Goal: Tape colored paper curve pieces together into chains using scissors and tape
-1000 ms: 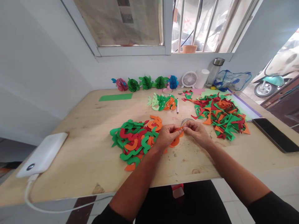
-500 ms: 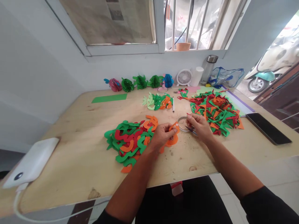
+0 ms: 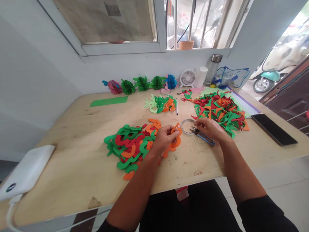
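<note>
My left hand point(image 3: 165, 139) is shut on a curved orange paper strip point(image 3: 176, 129), just right of a heap of curved green, red and orange paper strips point(image 3: 127, 149). My right hand point(image 3: 209, 128) hovers with its fingers apart over blue-handled thread snips point(image 3: 202, 136), which lie on the wooden table point(image 3: 72, 154). Their blades point left, towards a thin transparent ring point(image 3: 186, 126), possibly a tape roll. Beyond my right hand spreads a heap of green, red and orange paper triangles point(image 3: 220, 111).
Several paper honeycomb balls point(image 3: 142, 83) stand in a row along the wall. Behind my hands are a smaller paper pile point(image 3: 160, 104) and a pen point(image 3: 176, 107). A white power bank point(image 3: 26, 172) lies at the left, a dark tablet point(image 3: 274, 129) at the right.
The snips, held in my right hand before, now lie on the table. My left hand has raised and turned the orange strip. The whole view has shifted slightly.
</note>
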`<state>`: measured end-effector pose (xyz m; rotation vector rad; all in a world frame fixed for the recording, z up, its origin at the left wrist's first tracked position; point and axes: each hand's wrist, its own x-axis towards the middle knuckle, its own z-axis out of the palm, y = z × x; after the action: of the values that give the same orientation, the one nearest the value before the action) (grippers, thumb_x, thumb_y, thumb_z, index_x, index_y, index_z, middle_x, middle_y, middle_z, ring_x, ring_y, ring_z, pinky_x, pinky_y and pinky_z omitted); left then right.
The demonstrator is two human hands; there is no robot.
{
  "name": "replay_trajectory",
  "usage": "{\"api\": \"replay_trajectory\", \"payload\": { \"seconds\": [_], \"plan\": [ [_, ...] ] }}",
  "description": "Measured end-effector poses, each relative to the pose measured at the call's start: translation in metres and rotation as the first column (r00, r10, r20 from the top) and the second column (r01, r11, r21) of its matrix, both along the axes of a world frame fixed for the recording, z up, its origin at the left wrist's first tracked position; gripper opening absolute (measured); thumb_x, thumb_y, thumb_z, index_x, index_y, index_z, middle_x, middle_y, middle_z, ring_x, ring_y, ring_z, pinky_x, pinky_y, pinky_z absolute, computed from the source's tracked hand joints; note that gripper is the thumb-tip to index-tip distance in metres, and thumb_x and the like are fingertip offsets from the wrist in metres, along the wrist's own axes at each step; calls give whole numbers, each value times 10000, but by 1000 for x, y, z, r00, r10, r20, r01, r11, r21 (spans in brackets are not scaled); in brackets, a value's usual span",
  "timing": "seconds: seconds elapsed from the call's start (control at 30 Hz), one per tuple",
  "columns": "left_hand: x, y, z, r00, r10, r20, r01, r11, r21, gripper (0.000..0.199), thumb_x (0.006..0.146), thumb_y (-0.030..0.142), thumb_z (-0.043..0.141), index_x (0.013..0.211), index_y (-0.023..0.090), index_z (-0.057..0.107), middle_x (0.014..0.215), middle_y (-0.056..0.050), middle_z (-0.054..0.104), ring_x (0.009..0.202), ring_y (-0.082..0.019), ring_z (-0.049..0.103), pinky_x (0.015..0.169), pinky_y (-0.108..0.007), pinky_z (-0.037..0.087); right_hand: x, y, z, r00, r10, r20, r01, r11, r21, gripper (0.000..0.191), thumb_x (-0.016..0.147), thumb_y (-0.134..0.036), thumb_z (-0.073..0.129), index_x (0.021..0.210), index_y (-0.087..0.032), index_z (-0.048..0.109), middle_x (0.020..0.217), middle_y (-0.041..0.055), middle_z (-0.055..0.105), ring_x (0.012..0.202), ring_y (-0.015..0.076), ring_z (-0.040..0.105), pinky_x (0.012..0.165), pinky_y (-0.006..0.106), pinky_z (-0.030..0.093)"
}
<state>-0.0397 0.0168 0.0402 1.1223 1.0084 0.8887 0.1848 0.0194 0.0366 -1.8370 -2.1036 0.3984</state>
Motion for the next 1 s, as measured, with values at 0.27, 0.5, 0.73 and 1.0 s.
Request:
{"api": "replay_trajectory", "payload": {
  "seconds": [0.27, 0.5, 0.73, 1.0],
  "plan": [
    [0, 2, -4, 1000, -19, -4, 19, 1000, 21, 185, 618, 307, 671, 670, 146, 596, 515, 37, 527, 439, -61, 464, 421, -168, 366, -3, 0, -2, 990, 80, 112, -76, 996, -42, 172, 772, -133, 510, 884, -196, 624, 831, 43, 666, 710, 150, 546, 592, 230, 345],
    [0, 3, -4, 1000, -30, 3, 30, 999, 22, 210, 605, 319, 678, 656, 139, 581, 520, 40, 504, 442, -51, 441, 417, -159, 345, -5, -2, 1, 987, 54, 149, -46, 997, -58, 151, 779, -137, 503, 867, -197, 610, 825, 39, 660, 729, 156, 543, 589, 235, 332],
    [0, 2, -4, 1000, -28, 1, 28, 1000, 2, 215, 601, 326, 678, 673, 147, 584, 534, 35, 505, 449, -55, 438, 417, -163, 347, -7, -3, 2, 986, 46, 158, -39, 998, -46, 141, 765, -125, 507, 839, -193, 605, 821, 45, 651, 722, 156, 526, 577, 237, 321],
    [0, 2, -2, 1000, -17, -5, 17, 1000, 8, 224, 588, 338, 684, 639, 147, 579, 518, 34, 498, 447, -58, 434, 409, -161, 336, -6, -3, 0, 989, 36, 140, -31, 999, -39, 170, 799, -149, 487, 908, -191, 611, 856, 44, 657, 725, 149, 537, 576, 233, 321]
  ]
}}
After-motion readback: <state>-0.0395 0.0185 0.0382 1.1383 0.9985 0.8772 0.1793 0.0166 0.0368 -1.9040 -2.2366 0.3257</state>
